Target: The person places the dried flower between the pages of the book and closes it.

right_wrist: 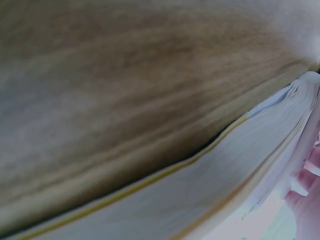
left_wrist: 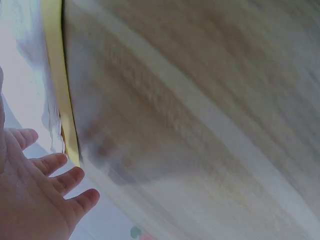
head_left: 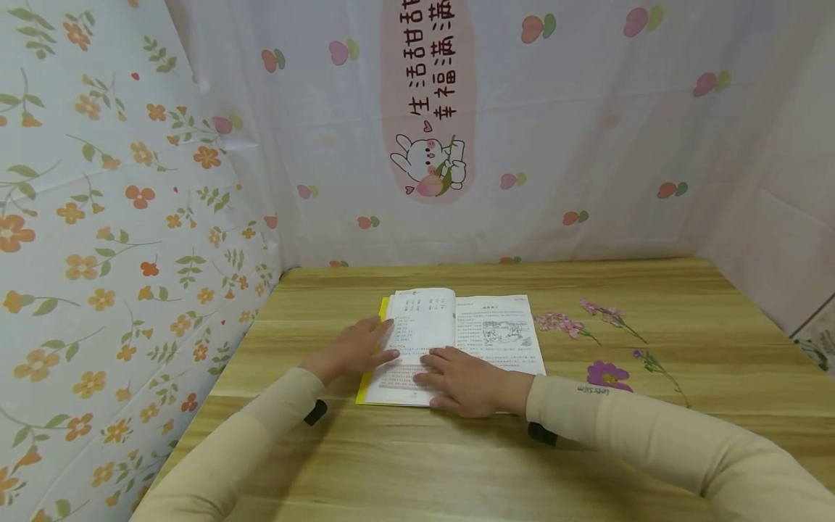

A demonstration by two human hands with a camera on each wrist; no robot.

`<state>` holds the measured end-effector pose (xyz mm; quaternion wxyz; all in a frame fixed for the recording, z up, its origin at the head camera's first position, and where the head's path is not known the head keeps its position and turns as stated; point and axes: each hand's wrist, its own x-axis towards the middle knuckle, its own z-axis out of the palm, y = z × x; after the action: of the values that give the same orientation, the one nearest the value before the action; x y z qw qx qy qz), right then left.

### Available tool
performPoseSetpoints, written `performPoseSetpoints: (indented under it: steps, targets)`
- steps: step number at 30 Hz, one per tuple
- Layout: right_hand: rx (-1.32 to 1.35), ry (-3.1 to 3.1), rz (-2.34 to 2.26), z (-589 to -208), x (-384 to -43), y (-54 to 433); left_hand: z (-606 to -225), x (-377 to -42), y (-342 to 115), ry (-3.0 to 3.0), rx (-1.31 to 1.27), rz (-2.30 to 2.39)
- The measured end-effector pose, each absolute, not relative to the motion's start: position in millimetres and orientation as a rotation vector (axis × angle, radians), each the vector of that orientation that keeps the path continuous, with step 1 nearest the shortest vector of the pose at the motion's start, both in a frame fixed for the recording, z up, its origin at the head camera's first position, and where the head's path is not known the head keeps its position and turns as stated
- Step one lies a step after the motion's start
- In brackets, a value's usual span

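An open book (head_left: 499,359) with a yellow cover edge (head_left: 370,377) lies on the table, printed text on both sides and a line drawing on the right page. A left-hand leaf (head_left: 424,319) has a rounded, lifted-looking upper corner. At the book's left edge is my left hand (head_left: 355,349), fingers extended over the page margin; in the left wrist view that hand (left_wrist: 37,195) has its fingers spread beside the yellow edge. My right hand (head_left: 470,383) rests palm down across the lower middle, fingers pointing left. The right wrist view shows the page block (right_wrist: 215,175) and part of the hand (right_wrist: 309,205).
Right of the book lie pink flower sprigs (head_left: 562,324), a purple flower (head_left: 608,375) and a thin stem with small purple blooms (head_left: 659,366). A patterned curtain (head_left: 313,145) hangs behind the wood-grain table (head_left: 417,464), with floral cloth (head_left: 117,239) on the left.
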<state>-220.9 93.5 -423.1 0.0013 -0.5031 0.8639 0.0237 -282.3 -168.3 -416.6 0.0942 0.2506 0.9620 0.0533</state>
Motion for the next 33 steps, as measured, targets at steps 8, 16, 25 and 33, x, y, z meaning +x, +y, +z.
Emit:
performPoseSetpoints:
  steps: [8,16,25,33]
  targets:
    - [-1.573,2.707,0.112,-426,-222,93,-423,-279,-160,2.828,0.689,0.074]
    - [-1.591,2.714,0.079,-425,-223,93,-423,-277,-158,2.812,0.68,0.022]
    - [-1.554,2.758,0.005,-412,-226,98,-423,-276,-158,2.816,0.685,0.015]
    - [-1.478,2.866,-0.21,-386,-226,132,-426,-278,-160,2.825,0.704,-0.009]
